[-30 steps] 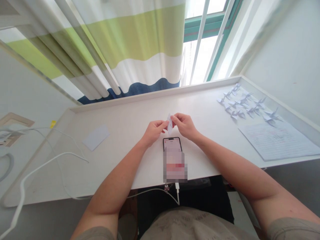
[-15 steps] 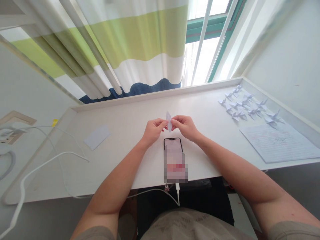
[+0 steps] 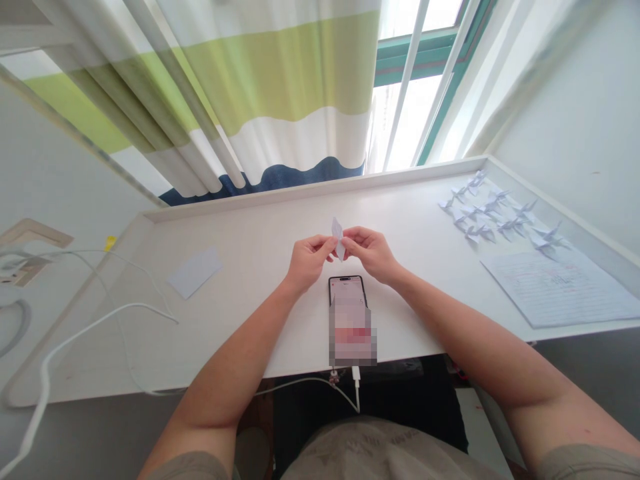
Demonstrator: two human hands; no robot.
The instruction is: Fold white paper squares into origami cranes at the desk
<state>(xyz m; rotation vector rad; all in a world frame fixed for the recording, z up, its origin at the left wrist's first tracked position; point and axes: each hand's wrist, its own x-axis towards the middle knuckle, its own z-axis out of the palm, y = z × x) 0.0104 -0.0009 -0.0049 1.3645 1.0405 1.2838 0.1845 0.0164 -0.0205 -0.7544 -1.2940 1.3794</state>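
Observation:
A small piece of folded white paper [image 3: 337, 231], narrow and diamond-shaped, is held upright above the desk. My left hand [image 3: 311, 261] pinches its left side between thumb and fingers. On the opposite edge my right hand [image 3: 369, 252] closes with thumb and curled fingers. The fingertips hide part of the paper's lower half. Just below both hands a phone [image 3: 345, 288] lies face up on the desk, its screen mostly blurred out.
Several folded paper cranes [image 3: 500, 210] stand at the back right of the white desk [image 3: 250, 233], behind written sheets [image 3: 565, 287]. A blank paper piece [image 3: 194, 272] lies on the left. A white cable [image 3: 115, 310] loops over the left edge; another charging plug [image 3: 355, 375] meets the phone.
Both hands hold the folded paper in nearly the same place; it has risen very slightly and turned a little. The view has shifted marginally.

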